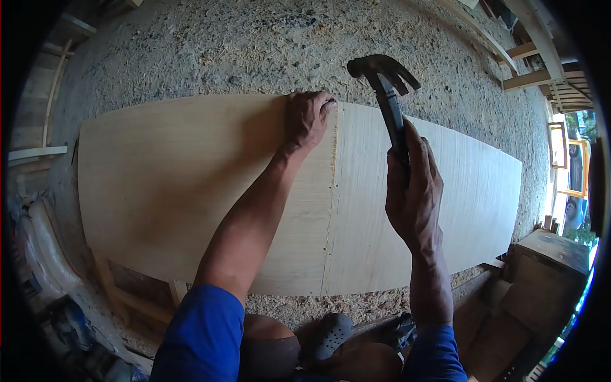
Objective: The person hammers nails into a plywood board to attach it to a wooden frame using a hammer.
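A claw hammer (389, 105) is raised over the right part of a pale wooden panel (191, 159), its handle wrapped by my right hand (417, 188). At the panel's far edge, my left hand (310, 118) has its fingers curled closed beside a seam (332, 184); what its fingertips hold, if anything, is too small to name. The seam crosses the panel from far to near edge, with small dark nail heads or holes along it. Both hands are apart, and the hammer head touches nothing.
Rough ground (254, 51) strewn with shavings lies beyond the panel. A wooden box (547, 280) stands at the right, timber frames (528, 79) at the upper right. White sacks (48, 245) lie at the left. A grey clog (333, 334) shows below the near edge.
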Available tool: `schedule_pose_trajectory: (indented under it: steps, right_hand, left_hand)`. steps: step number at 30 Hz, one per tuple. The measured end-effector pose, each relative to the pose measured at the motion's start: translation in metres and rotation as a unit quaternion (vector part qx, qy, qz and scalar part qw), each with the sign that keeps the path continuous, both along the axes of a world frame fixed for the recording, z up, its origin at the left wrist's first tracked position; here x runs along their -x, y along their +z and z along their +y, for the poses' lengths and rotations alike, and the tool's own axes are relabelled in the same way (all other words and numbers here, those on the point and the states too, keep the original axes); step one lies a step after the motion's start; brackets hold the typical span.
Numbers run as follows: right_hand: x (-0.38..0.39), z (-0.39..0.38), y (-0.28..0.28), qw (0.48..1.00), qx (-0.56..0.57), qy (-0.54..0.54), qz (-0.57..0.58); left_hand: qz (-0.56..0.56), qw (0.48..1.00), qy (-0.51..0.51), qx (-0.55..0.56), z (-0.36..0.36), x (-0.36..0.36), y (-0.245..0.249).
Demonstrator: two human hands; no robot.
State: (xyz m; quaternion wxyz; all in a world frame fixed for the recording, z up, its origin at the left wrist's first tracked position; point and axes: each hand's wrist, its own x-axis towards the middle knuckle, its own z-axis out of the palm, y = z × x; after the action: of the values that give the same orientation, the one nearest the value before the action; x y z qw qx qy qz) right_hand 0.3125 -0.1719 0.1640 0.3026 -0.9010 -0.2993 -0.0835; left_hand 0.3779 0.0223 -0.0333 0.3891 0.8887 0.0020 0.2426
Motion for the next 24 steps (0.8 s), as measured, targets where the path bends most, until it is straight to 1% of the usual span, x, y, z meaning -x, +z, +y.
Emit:
schedule_pose_trajectory:
  steps: [4, 6, 8, 14, 16, 17, 19, 20, 21, 22, 23, 24]
  right_hand:
    - [-0.002, 0.006, -0.001, 1.000, -0.002, 0.006, -0.005]
    - [-0.002, 0.012, 0.003, 1.000, -0.012, -0.011, 0.023]
    - [-0.002, 0.016, 0.001, 1.000, -0.007, -0.005, 0.012]
    - [-0.009, 0.017, -0.017, 0.999, -0.002, 0.039, -0.017]
    - [-0.009, 0.019, -0.020, 0.999, 0.023, 0.024, 0.002]
    - [-0.011, 0.015, -0.030, 0.999, 0.024, 0.024, 0.001]
    - [-0.020, 0.004, -0.057, 0.981, 0.179, 0.001, 0.075]
    - [-0.022, 0.004, -0.058, 0.973, 0.204, -0.010, 0.103]
    - [-0.020, 0.010, -0.047, 0.973, 0.205, -0.012, 0.105]
    - [-0.017, 0.016, -0.033, 0.991, 0.118, -0.001, 0.057]
    - [-0.011, 0.020, -0.027, 0.999, 0.033, 0.010, 0.019]
    - [-0.011, 0.021, -0.032, 0.999, -0.003, 0.031, -0.043]
  left_hand:
    - [-0.011, 1.000, -0.002, 0.007, 0.000, 0.001, 0.002]
    - [-0.005, 1.000, 0.001, 0.004, 0.000, 0.002, 0.002]
    - [-0.001, 1.000, 0.000, 0.005, 0.000, 0.002, 0.002]
    - [-0.018, 1.000, 0.003, 0.008, 0.000, 0.001, 0.002]
    - [-0.029, 0.999, -0.003, 0.020, 0.000, 0.002, 0.000]
    - [-0.025, 1.000, 0.004, 0.011, 0.000, 0.002, 0.001]
    - [-0.025, 1.000, 0.014, 0.001, 0.002, 0.001, 0.006]
    - [0.012, 1.000, 0.001, -0.017, 0.005, 0.001, 0.009]
    - [0.052, 0.998, -0.016, -0.033, 0.005, 0.003, 0.008]
    - [0.053, 0.998, -0.015, -0.032, 0.005, -0.001, 0.006]
    - [0.000, 1.000, -0.011, -0.001, 0.002, 0.001, -0.002]
    - [-0.060, 0.998, -0.008, 0.027, 0.000, 0.000, -0.004]
